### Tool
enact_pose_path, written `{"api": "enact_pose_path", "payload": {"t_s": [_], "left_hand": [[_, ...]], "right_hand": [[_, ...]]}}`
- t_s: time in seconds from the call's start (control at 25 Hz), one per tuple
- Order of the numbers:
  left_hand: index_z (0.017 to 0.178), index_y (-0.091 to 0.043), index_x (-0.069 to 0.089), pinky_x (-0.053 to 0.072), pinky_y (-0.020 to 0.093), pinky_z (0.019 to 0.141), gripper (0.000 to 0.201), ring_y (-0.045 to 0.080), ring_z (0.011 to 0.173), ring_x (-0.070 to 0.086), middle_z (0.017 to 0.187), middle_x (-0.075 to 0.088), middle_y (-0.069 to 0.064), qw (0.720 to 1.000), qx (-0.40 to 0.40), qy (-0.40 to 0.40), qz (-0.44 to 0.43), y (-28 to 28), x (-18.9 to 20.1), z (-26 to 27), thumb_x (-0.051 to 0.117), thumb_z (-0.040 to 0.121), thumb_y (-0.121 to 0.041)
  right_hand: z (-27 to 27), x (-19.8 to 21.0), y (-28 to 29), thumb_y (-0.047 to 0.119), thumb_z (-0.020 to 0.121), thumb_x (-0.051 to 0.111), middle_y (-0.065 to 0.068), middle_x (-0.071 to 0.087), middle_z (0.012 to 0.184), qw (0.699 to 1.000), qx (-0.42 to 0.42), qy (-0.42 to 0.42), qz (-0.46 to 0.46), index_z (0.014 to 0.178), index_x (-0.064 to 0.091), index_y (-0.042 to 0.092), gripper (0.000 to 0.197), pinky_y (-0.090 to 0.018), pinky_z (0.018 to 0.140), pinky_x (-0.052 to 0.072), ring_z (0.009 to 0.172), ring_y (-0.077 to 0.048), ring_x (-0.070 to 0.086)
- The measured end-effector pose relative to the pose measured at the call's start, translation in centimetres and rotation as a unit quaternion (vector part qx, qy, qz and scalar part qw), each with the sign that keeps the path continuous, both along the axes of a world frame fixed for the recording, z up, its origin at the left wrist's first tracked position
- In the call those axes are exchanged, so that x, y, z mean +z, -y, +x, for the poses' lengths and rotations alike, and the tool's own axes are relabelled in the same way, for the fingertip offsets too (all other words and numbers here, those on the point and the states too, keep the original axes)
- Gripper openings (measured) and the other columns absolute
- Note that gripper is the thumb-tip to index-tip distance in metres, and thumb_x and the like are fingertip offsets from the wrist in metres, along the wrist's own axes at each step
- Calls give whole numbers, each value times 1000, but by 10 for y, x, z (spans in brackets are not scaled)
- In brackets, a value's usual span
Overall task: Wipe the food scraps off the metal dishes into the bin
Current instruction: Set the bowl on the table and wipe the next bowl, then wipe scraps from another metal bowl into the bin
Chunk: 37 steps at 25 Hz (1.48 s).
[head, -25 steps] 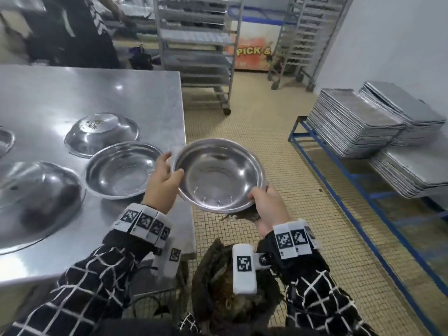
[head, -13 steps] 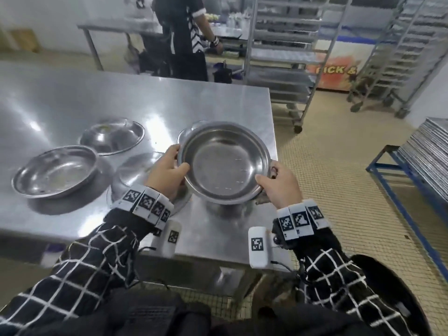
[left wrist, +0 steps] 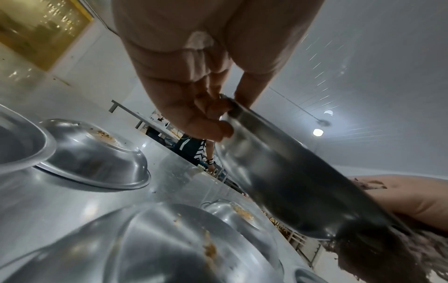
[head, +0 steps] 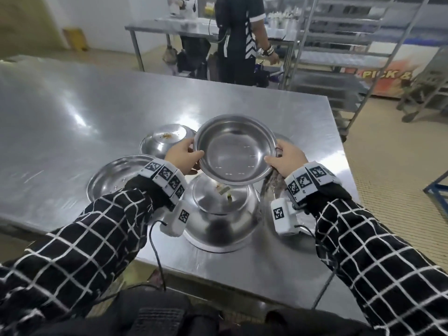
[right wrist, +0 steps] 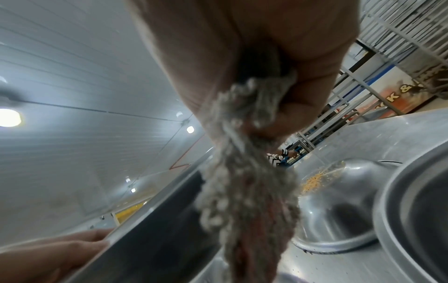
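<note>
A left hand (head: 182, 158) and a right hand (head: 287, 161), which also clutches a cloth (right wrist: 244, 191), grip a wiped dish (head: 234, 149) by opposite rims above the table (head: 72, 112). Setting it down level, clear of the upturned bowl (head: 221, 214) below, looks best; no bin is in view.

held dish (head: 234, 149) above upturned bowl (head: 221, 215) (table (head: 72, 110))

Silver metal dish (head: 234, 151), grey cloth (right wrist: 244, 191), black white-checked sleeves (head: 378, 251), yellow floor (head: 388, 151)
</note>
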<state>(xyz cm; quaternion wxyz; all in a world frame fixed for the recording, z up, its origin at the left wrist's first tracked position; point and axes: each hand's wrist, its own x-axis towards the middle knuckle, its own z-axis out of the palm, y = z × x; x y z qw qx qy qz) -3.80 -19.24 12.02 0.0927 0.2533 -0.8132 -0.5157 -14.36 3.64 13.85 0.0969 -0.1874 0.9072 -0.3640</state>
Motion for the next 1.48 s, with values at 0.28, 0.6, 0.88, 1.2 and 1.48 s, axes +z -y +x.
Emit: {"api": "enact_pose_path", "payload": {"t_s": [0.28,0.6,0.88,1.2,1.48], "left_hand": [[110,-10,61,56,30,70,23,19,72,64,87,67,10,998,10,44,32,58,-14,-64,65,88,-16],[90,-16,59,46,23,59,15,14,63,54,73,60,4,991,27,127,43,91,-49,-123,63,87,-3],[120,-10,52,45,25,56,34,16,63,54,76,58,3,982,26,186,26,101,-84,-137,62,88,-6],[135,-18,43,53,44,90,55,29,98,65,111,65,8,977,13,210,-40,107,-95,-131,67,86,-24],[142,-18,38,47,29,83,61,17,91,57,103,57,0,973,5,209,-100,117,-64,-92,63,88,-35]], "right_hand": [[-103,-17,67,29,96,52,2,60,120,989,81,-3,124,132,49,20,36,-16,53,33,87,-10,52],[-189,-71,132,29,94,55,-10,60,122,955,150,27,254,134,44,15,43,-34,80,48,104,-27,59],[-195,-85,143,21,92,60,-9,58,123,938,165,60,300,128,49,10,39,-27,80,40,110,-26,56],[-191,-88,139,32,84,70,-6,58,125,950,133,55,277,127,48,11,53,-28,83,44,109,-23,58],[-153,-47,144,32,92,57,-8,42,123,980,133,-54,136,147,26,20,64,-24,88,39,98,-13,47]]}}
